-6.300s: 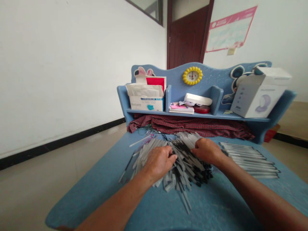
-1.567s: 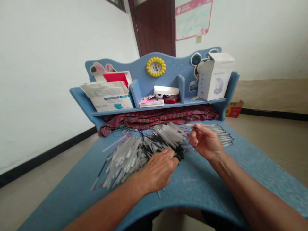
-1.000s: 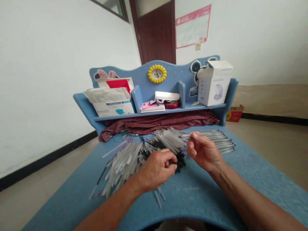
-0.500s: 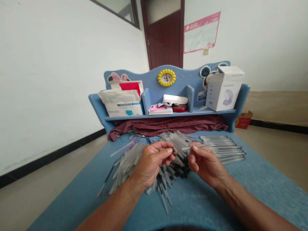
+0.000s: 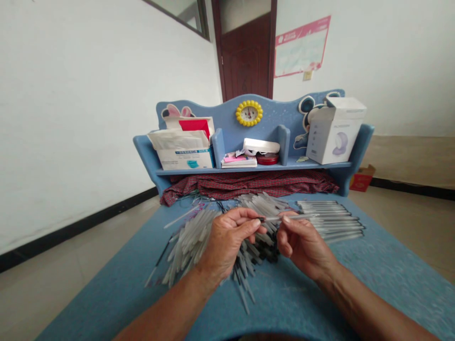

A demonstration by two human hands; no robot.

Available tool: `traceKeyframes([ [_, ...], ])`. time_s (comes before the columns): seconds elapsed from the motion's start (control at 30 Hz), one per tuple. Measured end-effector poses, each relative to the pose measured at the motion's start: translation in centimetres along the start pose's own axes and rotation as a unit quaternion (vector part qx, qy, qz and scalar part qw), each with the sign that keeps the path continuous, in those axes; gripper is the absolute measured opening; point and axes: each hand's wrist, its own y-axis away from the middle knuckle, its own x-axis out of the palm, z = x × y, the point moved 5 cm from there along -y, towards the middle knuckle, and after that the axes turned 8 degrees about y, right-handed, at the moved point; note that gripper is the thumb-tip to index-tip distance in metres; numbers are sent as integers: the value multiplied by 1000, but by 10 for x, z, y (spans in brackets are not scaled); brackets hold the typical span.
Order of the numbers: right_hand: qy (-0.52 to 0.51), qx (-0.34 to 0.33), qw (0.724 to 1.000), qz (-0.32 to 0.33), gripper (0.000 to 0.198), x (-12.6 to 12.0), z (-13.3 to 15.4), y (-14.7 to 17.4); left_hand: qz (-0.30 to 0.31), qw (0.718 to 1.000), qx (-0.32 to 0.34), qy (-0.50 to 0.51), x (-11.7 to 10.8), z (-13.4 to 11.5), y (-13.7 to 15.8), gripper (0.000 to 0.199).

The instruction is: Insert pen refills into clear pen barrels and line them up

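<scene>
My left hand (image 5: 225, 239) is closed, pinching a small black plastic piece (image 5: 262, 219) between thumb and fingertips. In my right hand (image 5: 306, 244), also closed, a thin translucent tube (image 5: 273, 219) lies level between thumb and forefinger. The tube's left end meets the black piece; whether it is inside cannot be made out. Under and behind both hands spreads a loose heap of translucent tubes (image 5: 190, 241), with a cluster of small black pieces (image 5: 265, 251) in its middle. Beyond my right hand lies a neat row of tubes with black ends (image 5: 336, 220).
A blue table (image 5: 295, 303) carries everything. At its back stands a blue shelf (image 5: 231, 171) holding a mask box (image 5: 188, 158), papers, a red round tin (image 5: 267, 159) and a white carton (image 5: 330, 135). Checked cloth (image 5: 249, 184) is bunched under the shelf.
The gap between my hands has closed: the tube's left end now meets the black piece in my left hand. The whole view has shifted slightly.
</scene>
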Motion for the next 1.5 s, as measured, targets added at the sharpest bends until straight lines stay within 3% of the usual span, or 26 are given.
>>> traceKeyframes([
  [0.97, 13, -3, 1000, -3, 19, -1, -2, 1, -41, 995, 67, -65, 1, 0, 4, 10],
  [1.17, 36, -6, 999, -5, 19, -2, -2, 0, -16, 983, 93, -158, -3, -1, 4, 8],
  [1.33, 49, -1, 999, -3, 19, -2, -2, -1, 28, 935, 190, -297, -2, -12, 8, 7],
  [1.5, 53, 9, 999, -6, 24, 0, -1, 1, 53, 959, 148, -237, -1, -8, 6, 5],
])
